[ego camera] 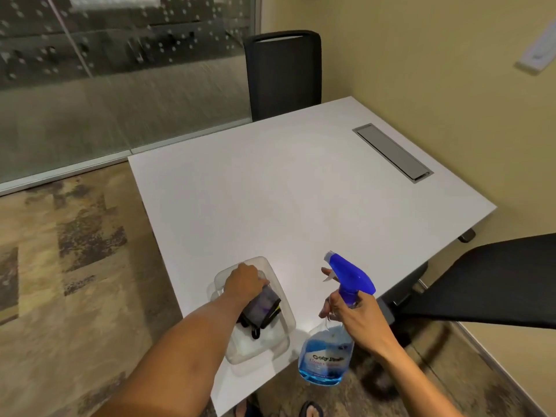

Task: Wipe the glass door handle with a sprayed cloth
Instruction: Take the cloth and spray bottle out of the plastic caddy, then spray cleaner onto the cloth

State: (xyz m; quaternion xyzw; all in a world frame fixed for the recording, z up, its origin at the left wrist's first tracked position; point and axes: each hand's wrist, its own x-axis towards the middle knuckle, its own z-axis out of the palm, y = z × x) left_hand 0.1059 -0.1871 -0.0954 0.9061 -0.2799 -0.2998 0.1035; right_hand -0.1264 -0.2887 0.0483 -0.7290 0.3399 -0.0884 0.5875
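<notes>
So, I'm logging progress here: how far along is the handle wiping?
Early. The right hand holds the spray bottle by its neck, nozzle pointing away over the table. The left hand is in the clear tub, on the dark cloth. Spraying the cloth and wiping are left; no door handle is in view.

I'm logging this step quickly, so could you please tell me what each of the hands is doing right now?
Left hand: closed on the dark cloth in the clear container.
Right hand: closed around the spray bottle neck.
</notes>
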